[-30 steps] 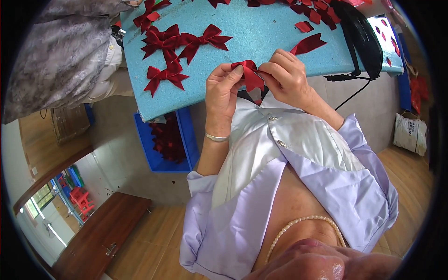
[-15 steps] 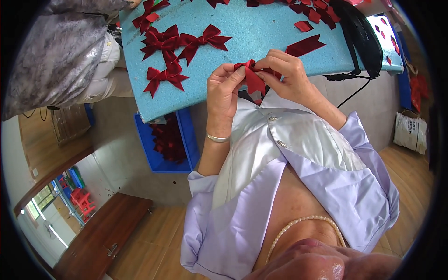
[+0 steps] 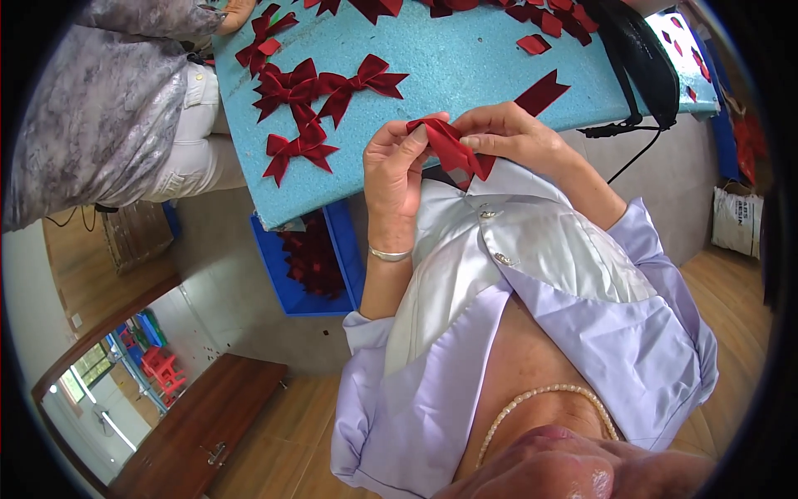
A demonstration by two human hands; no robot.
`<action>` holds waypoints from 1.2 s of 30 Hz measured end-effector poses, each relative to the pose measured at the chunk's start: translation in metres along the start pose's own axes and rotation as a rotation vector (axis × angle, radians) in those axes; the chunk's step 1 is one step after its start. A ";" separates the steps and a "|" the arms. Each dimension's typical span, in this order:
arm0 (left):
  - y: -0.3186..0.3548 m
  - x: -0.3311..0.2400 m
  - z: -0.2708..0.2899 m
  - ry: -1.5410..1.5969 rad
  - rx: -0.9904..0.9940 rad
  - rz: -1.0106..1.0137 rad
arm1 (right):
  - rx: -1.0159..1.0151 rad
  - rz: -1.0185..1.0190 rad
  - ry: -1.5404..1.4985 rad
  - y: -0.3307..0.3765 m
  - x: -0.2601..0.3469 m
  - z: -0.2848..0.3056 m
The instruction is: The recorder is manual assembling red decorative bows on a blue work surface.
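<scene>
Pinched a folded dark-red velvet ribbon (image 3: 450, 153) between thumb and fingers of both left hand (image 3: 394, 166) and right hand (image 3: 517, 137), at the near edge of a speckled blue table (image 3: 465, 66), near tied bows (image 3: 301, 150). Seemingly risked losing the fold through a slackened left pinch, or skewing it through uneven right-hand pulling.

Bright, even light; curved edges.

1. Left forearm (image 3: 382, 287) rises almost upright toward the upper centre of the frame.
2. Left hand (image 3: 396, 166): fingers curled, thumb closed in a pinch.
3. Right forearm (image 3: 590, 186) slants up and leftward from right of centre.
4. Right hand (image 3: 522, 135) points left, fingers bent.
</scene>
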State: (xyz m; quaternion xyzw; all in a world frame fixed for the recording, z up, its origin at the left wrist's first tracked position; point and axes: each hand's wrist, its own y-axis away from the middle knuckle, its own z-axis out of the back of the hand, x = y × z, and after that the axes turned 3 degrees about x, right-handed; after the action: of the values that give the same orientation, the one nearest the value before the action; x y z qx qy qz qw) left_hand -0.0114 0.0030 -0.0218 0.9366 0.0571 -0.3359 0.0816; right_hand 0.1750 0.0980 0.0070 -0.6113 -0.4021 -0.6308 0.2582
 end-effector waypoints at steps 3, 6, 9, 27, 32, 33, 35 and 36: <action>0.000 -0.001 -0.002 0.006 0.008 -0.023 | 0.117 -0.131 -0.137 -0.001 -0.003 0.010; 0.001 -0.002 -0.004 0.007 0.019 -0.037 | 0.208 -0.187 -0.324 -0.001 -0.003 0.012; 0.001 -0.002 -0.008 -0.013 0.012 -0.048 | 0.193 -0.179 -0.554 -0.003 -0.015 0.011; 0.002 0.000 -0.016 -0.126 0.005 -0.094 | 0.035 -0.207 -0.905 0.001 -0.008 -0.006; 0.001 -0.006 -0.021 -0.112 0.051 -0.096 | 0.221 -0.105 -0.752 0.002 -0.014 0.001; 0.000 -0.006 -0.021 -0.112 0.052 -0.096 | 0.198 -0.106 -0.779 0.002 -0.012 0.000; -0.001 -0.005 -0.020 -0.190 0.073 -0.137 | 0.182 -0.109 -0.808 0.002 -0.008 -0.001; 0.000 -0.006 -0.021 -0.192 0.070 -0.139 | 0.156 -0.184 -0.907 0.002 -0.005 0.000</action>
State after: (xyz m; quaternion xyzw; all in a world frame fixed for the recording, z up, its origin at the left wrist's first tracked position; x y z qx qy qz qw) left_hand -0.0029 0.0069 -0.0026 0.8963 0.1020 -0.4306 0.0306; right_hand 0.1771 0.0959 0.0025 -0.7659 -0.5731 -0.2881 0.0446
